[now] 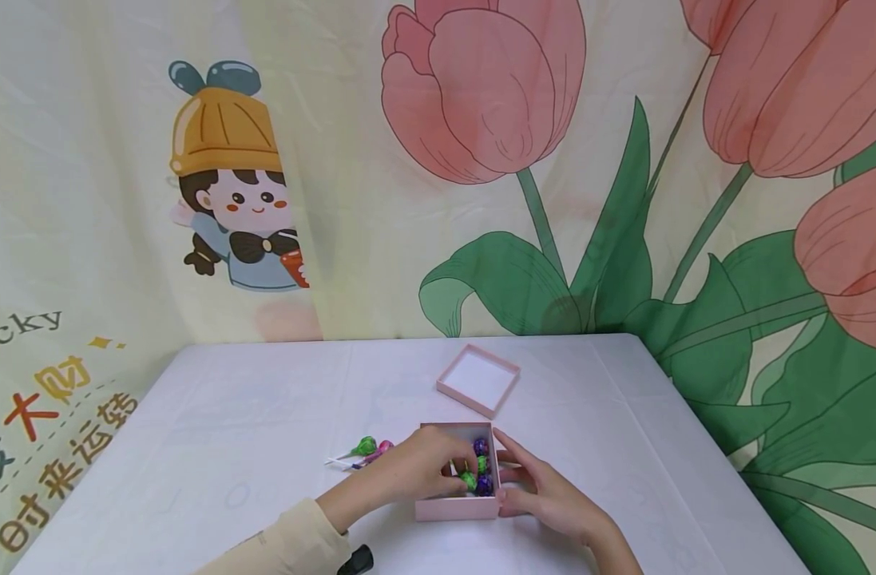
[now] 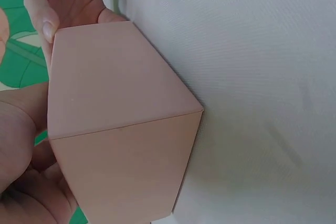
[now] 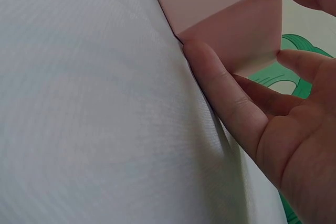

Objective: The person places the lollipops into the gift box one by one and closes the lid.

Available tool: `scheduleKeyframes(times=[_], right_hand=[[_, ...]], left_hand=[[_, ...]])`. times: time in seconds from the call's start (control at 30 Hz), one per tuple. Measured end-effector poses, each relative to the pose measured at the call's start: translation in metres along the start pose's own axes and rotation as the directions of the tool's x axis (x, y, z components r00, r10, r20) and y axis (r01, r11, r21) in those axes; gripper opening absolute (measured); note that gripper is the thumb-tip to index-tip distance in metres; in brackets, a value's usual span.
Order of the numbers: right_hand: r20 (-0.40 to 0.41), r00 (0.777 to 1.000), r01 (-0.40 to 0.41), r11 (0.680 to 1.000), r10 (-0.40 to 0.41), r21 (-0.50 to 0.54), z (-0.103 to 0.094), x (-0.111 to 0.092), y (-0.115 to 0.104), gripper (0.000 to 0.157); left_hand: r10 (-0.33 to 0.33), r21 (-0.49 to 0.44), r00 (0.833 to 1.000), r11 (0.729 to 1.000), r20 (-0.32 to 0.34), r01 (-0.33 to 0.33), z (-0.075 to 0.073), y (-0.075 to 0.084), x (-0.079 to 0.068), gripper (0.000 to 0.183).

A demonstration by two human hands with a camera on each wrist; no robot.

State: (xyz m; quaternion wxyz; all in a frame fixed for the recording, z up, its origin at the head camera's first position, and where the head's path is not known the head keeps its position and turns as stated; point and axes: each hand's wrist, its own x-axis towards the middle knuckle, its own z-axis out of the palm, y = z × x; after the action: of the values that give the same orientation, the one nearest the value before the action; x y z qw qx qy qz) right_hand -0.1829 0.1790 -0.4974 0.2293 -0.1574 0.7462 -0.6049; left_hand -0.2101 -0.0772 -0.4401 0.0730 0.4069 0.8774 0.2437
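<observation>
Your left hand (image 1: 432, 461) pinches a green lollipop (image 1: 469, 481) inside the pink box (image 1: 455, 509) on the counter (image 1: 265, 407); your right hand (image 1: 552, 497), fingers extended, touches the box's right side.

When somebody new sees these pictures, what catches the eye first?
The huge pink tulips on the backdrop behind the table probably come first, then a cartoon figure in an orange cap to their left. Below, the left hand reaches into a pink box of green and purple sweets, the right hand touching its right side.
</observation>
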Motion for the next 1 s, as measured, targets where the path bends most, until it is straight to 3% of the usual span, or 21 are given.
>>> scheduleKeyframes(times=[0.27, 0.7, 1.0], right_hand=[[0.004, 1.000, 0.006, 1.000, -0.006, 0.001, 0.0001, -0.0012, 0.0002, 0.082], [0.005, 1.000, 0.004, 1.000, -0.004, 0.004, -0.0006, 0.0004, 0.0020, 0.082], [0.009, 1.000, 0.006, 1.000, -0.006, 0.007, 0.0008, 0.0005, -0.0001, 0.083]], left_hand=[[0.093, 0.084, 0.996, 0.992, 0.004, -0.093, 0.0039, -0.0023, 0.0029, 0.013], [0.026, 0.069, 0.998, 0.997, 0.053, -0.029, 0.0051, -0.0026, 0.0034, 0.012], [0.060, 0.084, 0.996, 0.994, 0.062, -0.065, 0.0031, 0.0008, 0.0044, 0.013]])
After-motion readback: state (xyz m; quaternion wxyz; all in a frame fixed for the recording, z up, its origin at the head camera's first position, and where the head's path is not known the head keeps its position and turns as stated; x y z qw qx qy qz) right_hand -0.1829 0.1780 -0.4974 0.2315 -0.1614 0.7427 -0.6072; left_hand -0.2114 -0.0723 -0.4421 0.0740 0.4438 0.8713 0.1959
